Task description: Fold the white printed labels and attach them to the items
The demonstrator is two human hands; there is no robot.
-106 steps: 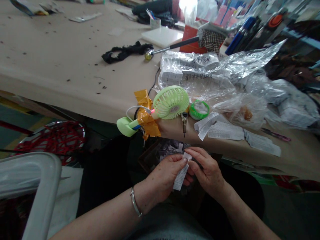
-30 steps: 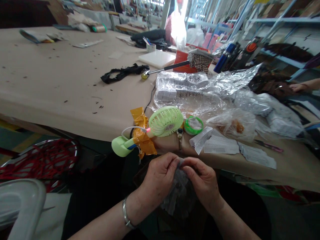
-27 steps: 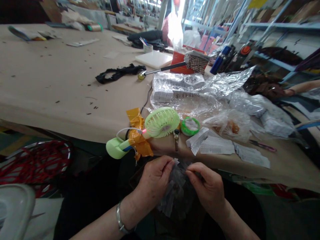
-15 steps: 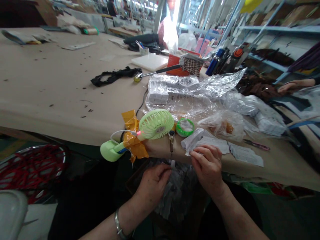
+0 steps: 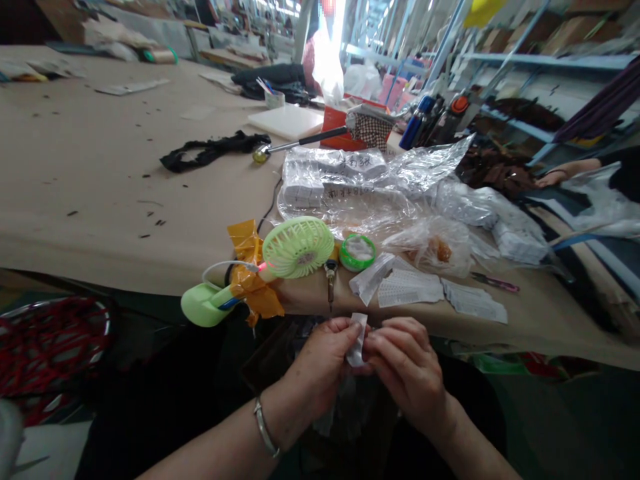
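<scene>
Below the table edge my two hands meet over a small white label (image 5: 357, 343). My left hand (image 5: 320, 360) pinches the label between thumb and fingers, its upper end sticking up. The fingers of my right hand (image 5: 413, 367) are closed at the label's right side; their tips are partly hidden. Just above, a thin tool like a soldering iron (image 5: 331, 283) points tip-down at the table edge. Printed white label strips (image 5: 410, 287) lie on the table beyond my right hand, beside a bent, pale strip (image 5: 371, 277).
A green fan (image 5: 299, 248) is fixed to the edge with brown tape (image 5: 246, 243). Nearby are a green round tin (image 5: 357, 252), plastic-wrapped paper bundles (image 5: 330, 180) and a pink-handled cutter (image 5: 495, 283). Another person's hand (image 5: 553, 177) is at the right.
My right hand has left the label strips on the table and come down to my left hand. The white label now stands between both hands. The camera view has shifted slightly.
</scene>
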